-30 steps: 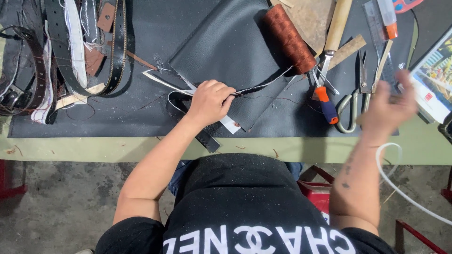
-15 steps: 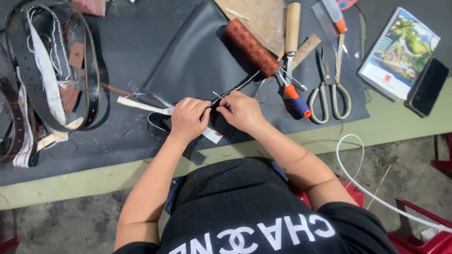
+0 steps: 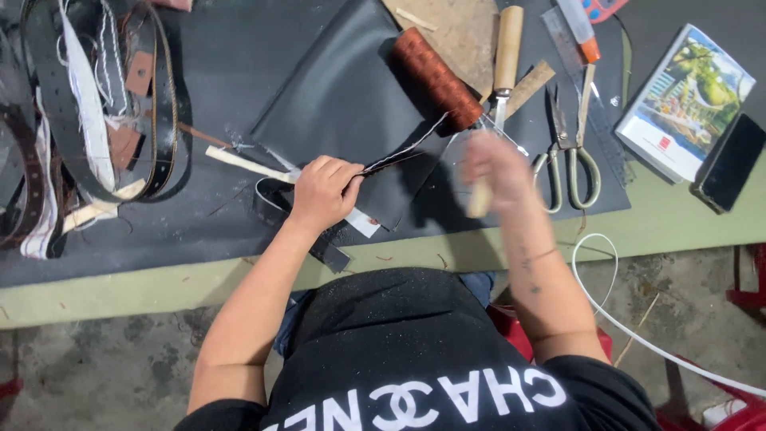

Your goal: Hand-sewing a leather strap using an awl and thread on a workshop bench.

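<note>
My left hand (image 3: 323, 191) pinches a black leather strap (image 3: 275, 199) against the dark mat, with a pale strip (image 3: 239, 162) running out to its left. A light thread (image 3: 407, 149) leads from that hand up toward the brown thread spool (image 3: 435, 80). My right hand (image 3: 495, 164) is raised to the right of the strap and blurred by motion. It is closed around a pale wooden-handled tool (image 3: 479, 201). A black leather sheet (image 3: 343, 96) lies just behind both hands.
Scissors (image 3: 570, 152), a wooden-handled knife (image 3: 507, 48) and a ruler (image 3: 578, 88) lie right of the spool. A booklet (image 3: 686, 104) and a dark phone (image 3: 730, 164) sit at the far right. Coiled belts (image 3: 96, 120) lie at the left, and a white cord (image 3: 606, 295) hangs off the table edge.
Half a second ago both hands met at the strap. My right hand has since pulled away to the right and upward, now gripping the wooden-handled tool. The left hand stays on the strap.
</note>
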